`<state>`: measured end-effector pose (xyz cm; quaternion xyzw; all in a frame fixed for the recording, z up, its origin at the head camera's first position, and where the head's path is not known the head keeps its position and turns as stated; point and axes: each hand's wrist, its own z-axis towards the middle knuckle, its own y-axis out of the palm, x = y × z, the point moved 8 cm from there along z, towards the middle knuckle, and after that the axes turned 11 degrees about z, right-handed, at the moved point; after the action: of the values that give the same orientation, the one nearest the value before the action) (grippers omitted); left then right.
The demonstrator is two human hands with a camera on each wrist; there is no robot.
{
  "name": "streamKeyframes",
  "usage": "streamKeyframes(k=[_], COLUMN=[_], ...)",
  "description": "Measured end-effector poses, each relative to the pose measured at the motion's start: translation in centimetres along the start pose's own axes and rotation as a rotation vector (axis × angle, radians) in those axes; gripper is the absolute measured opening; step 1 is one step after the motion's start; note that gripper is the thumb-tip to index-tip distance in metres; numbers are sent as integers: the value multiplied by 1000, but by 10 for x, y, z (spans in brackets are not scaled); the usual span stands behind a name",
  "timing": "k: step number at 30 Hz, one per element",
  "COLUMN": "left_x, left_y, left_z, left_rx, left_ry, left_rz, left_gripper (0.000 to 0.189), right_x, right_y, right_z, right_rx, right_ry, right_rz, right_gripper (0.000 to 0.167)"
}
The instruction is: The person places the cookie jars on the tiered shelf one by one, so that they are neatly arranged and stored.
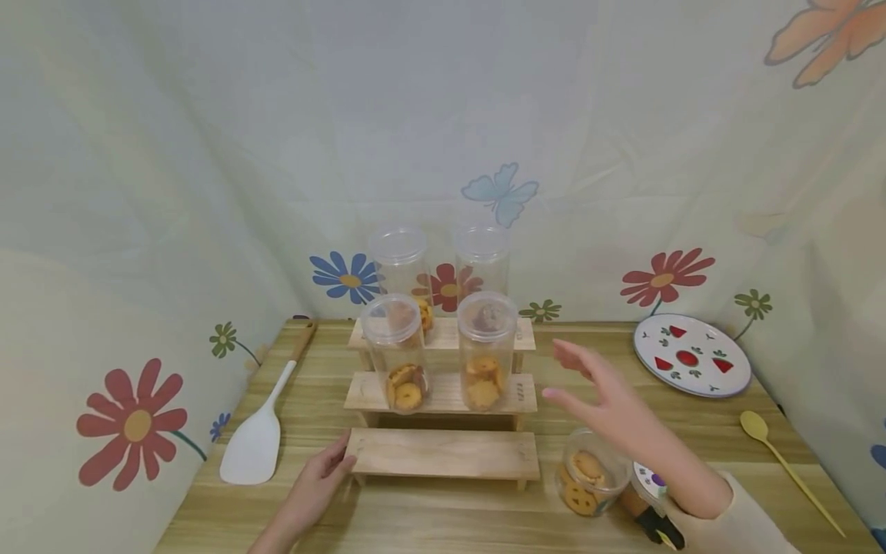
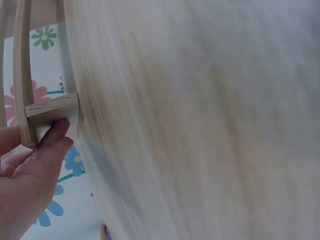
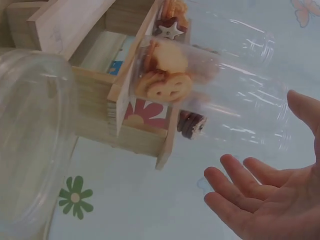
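A three-step wooden display shelf stands on the table. My left hand grips the left end of its lowest step; in the left wrist view, the fingers reach under the board beside its leg. My right hand hovers in the air right of the middle step, fingers spread and holding nothing. Nearest to it on that step is a tall clear jar of cookies. A matching left jar stands beside it. Two more clear jars, a left one and a right one, stand on the top step.
Below my right forearm sits a short clear jar of cookies, with a dark-handled item partly hidden beside it. A white spatula lies at left. On the right are a patterned plate and a yellow spoon. Printed cloth hangs behind.
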<state>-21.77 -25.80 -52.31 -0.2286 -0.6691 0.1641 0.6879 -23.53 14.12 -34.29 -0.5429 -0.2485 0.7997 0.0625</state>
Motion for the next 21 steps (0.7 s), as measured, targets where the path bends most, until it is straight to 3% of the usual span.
streamKeyframes(k=[9,21], left_x=[-4,-5], left_y=[0,0], left_z=[1,2], left_rx=[15,22], left_ry=[-1,0], left_rz=[-14,-16], left_gripper=[54,54], right_x=[32,51], right_y=[-2,-1], right_z=[-33,-53], right_rx=[-5,-24], right_ry=[155,111], right_rz=[-48,-103], right_gripper=[71,74])
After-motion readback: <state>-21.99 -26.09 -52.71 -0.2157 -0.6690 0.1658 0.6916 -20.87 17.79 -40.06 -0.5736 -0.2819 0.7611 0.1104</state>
